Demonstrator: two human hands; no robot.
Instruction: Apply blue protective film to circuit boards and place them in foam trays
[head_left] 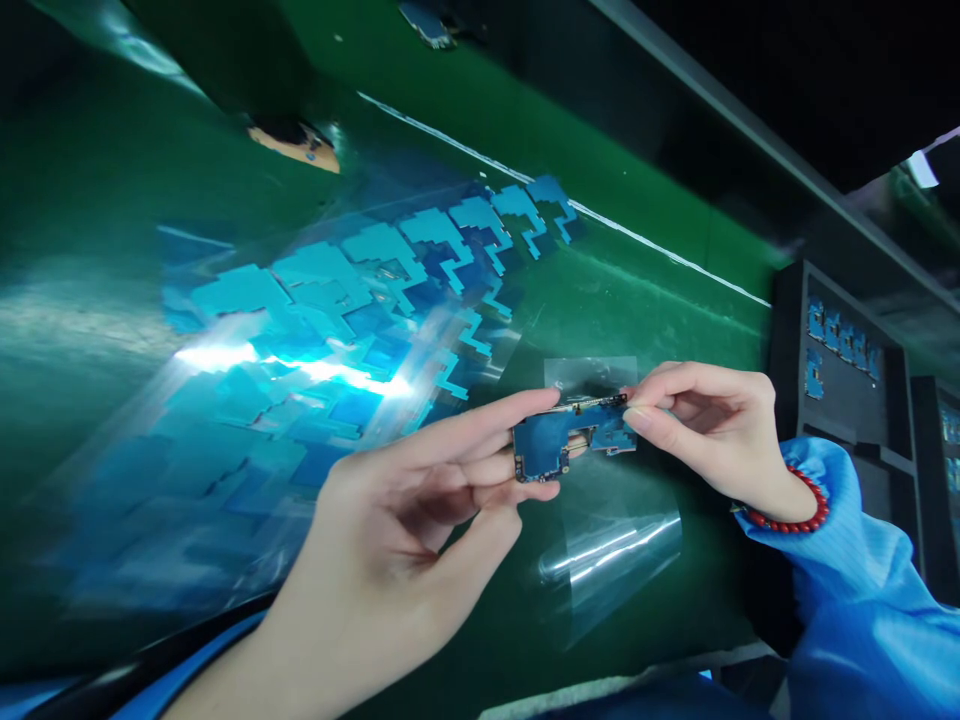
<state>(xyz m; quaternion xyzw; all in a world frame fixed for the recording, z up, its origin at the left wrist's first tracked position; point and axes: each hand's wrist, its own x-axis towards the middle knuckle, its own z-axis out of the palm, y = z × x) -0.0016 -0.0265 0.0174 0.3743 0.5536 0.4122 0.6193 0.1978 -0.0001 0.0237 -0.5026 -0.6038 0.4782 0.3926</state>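
Observation:
Between my two hands is a small circuit board (541, 440) with a blue face and an irregular, stepped outline. The fingers of my left hand (427, 520) close around its left end, some of them behind it. At the board's right end, my right hand (697, 420) pinches the edge between thumb and forefinger. A red bead bracelet circles the right wrist. Below the board, a clear plastic film (622, 550) lies on the green mat (675, 330), and part of another clear piece shows just behind the board.
Sheets of blue die-cut film pieces (315, 290) spread over the mat on the left, with bright glare. A black tray (855, 420) at the right holds several small boards. Another board (427, 22) lies at the back. A dark object with a tan end (296, 148) stands upper left.

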